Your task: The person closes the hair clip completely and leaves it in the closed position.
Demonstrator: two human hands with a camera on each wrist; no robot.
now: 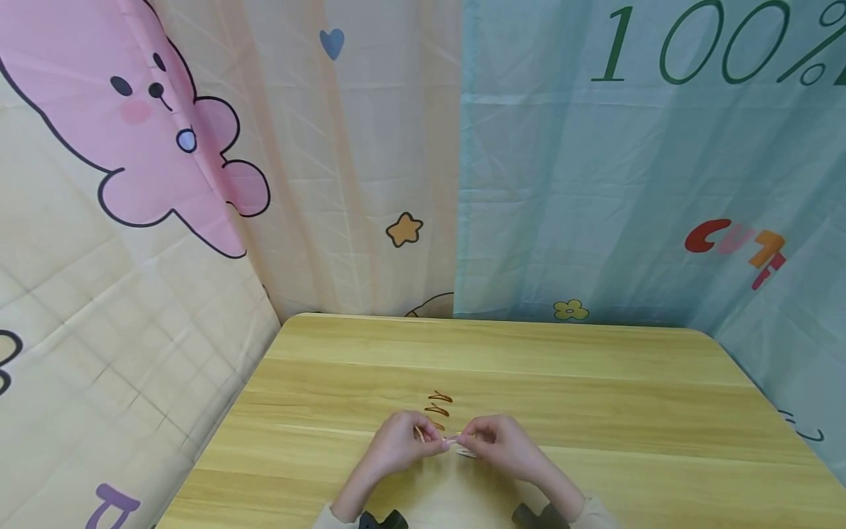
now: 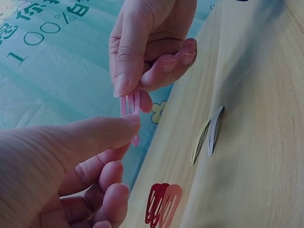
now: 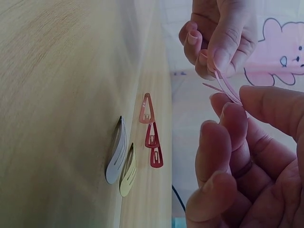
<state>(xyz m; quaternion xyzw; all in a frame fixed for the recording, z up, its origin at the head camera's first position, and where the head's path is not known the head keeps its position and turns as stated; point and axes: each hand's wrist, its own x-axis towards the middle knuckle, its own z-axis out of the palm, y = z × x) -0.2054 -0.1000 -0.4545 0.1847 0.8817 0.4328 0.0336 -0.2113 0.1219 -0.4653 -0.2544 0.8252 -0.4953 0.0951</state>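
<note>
Between both hands, above the table, is a pink snap hair clip [image 2: 124,105]. My left hand [image 1: 405,443] pinches one end with thumb and forefinger, its other fingers curled in. The opposite end is pinched by my right hand [image 1: 509,448]. Seen from the right wrist, the pink clip [image 3: 231,90] has its thin inner tongue standing apart from its frame. Beneath the hands lie a pale yellow clip [image 3: 126,183] and a silvery white clip [image 3: 113,171] side by side. Farther off, a salmon clip [image 2: 175,192] and two red clips [image 2: 153,192] lie in a row.
The wooden table [image 1: 595,389] extends around the hands, with its far edge against hanging curtains. A blue curtain [image 1: 562,184] covers the back right, and a cream one [image 1: 370,147] the back left. A dark cable [image 3: 178,197] shows beyond the table edge in the right wrist view.
</note>
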